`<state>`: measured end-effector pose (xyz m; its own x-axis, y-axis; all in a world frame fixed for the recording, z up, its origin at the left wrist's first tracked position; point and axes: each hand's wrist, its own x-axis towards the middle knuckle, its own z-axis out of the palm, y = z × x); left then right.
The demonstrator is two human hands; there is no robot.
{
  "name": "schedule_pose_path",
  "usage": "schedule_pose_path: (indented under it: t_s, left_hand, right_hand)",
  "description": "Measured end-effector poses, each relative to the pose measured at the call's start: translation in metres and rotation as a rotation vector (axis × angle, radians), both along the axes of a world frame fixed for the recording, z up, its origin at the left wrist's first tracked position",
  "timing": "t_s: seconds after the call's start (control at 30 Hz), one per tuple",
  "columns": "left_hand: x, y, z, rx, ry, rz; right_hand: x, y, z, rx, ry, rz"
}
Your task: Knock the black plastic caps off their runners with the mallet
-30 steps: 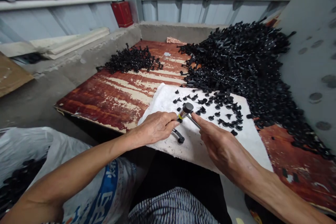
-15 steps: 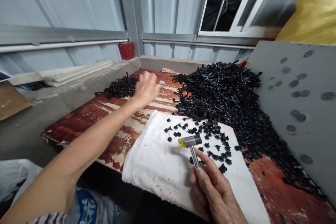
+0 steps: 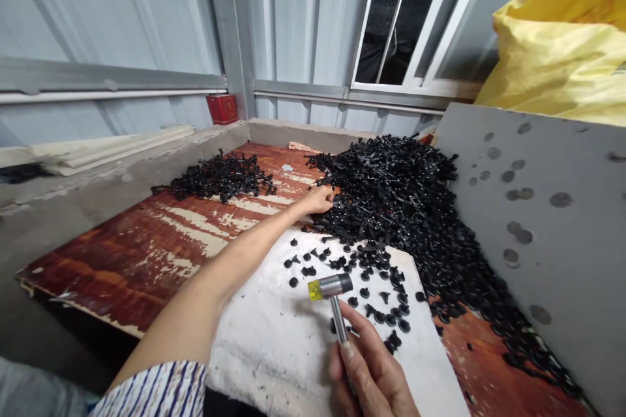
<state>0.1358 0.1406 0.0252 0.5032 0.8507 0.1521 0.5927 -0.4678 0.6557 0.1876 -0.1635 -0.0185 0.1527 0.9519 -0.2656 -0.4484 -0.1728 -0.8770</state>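
Observation:
My left hand (image 3: pixel 317 199) reaches out to the near left edge of a big heap of black plastic parts (image 3: pixel 415 202); its fingers curl down into the heap, and whether they hold a piece is hidden. My right hand (image 3: pixel 374 374), at the bottom of the view, grips the metal handle of a small hammer (image 3: pixel 332 293) with a yellow-tipped head. The hammer head hovers over a white cloth pad (image 3: pixel 278 332) strewn with several small black caps (image 3: pixel 376 287). A smaller heap of black parts (image 3: pixel 220 176) lies at the far left of the red board (image 3: pixel 147 241).
A grey panel with round marks (image 3: pixel 548 221) leans along the right side. A yellow sack (image 3: pixel 562 52) sits behind it. A small red box (image 3: pixel 222 108) stands on the concrete ledge by the corrugated wall. A window (image 3: pixel 405 19) lies beyond.
My left hand let go of the curved black part on the pad, swung out to the smaller far-left heap, then moved right to the big heap. The hammer stays over the pad. The view tilted up.

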Motion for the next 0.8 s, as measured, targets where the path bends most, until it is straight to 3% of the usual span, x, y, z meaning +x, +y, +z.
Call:
schedule_pose_path:
  t_s: [0.2,0.33,0.37,0.47,0.53,0.7,0.8]
  left_hand:
    - [-0.026,-0.019,0.026,-0.222,-0.306,0.049]
    - [-0.06,-0.051,0.041,-0.357,-0.419,-0.062]
    - [-0.07,-0.061,0.042,-0.448,-0.471,-0.142]
    - [-0.1,-0.097,0.041,-0.618,-0.488,-0.356]
    - [-0.113,-0.122,0.039,-0.683,-0.42,-0.4]
    - [-0.117,-0.168,0.029,-0.828,-0.318,-0.42]
    - [-0.11,-0.183,0.017,-0.854,-0.474,-0.304]
  right_hand:
    - [0.0,-0.004,0.01,-0.033,0.037,-0.049]
    - [0.003,-0.002,0.008,0.015,0.025,-0.095]
    - [0.004,0.0,0.007,0.037,0.014,-0.105]
    - [0.007,0.003,0.004,0.076,-0.008,-0.192]
    - [0.009,0.004,0.004,0.081,-0.027,-0.243]
    - [0.008,0.003,0.008,0.052,-0.085,-0.091]
    - [0.006,0.002,0.009,0.067,-0.076,-0.13]
